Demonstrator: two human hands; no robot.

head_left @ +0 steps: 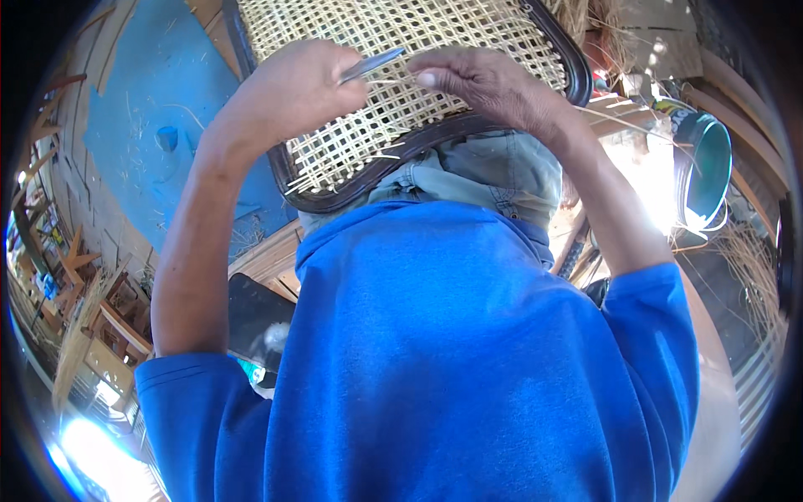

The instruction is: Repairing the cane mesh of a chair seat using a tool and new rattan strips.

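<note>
A woven cane panel [435,29] in a curved dark wooden frame [577,71] rests against my lap. Above its weave, my left hand [309,88] is closed in a fist around a slim, pointed metal tool [372,65]; the grip hides its other end. The tip points right, toward my right hand [493,79]. My right hand hovers over the panel's right part, fingers bent and pressed together near the thumb. A thin pale cane strand lies between the hands; what the right fingers hold is hidden. Loose cane ends [314,180] stick out at the near left corner.
A blue sheet [159,109] covers the floor at left. Wooden furniture parts [109,335] stand at the far left. On the right are a tipped bucket [707,171] with a green inside and bundles of dry strands [749,268].
</note>
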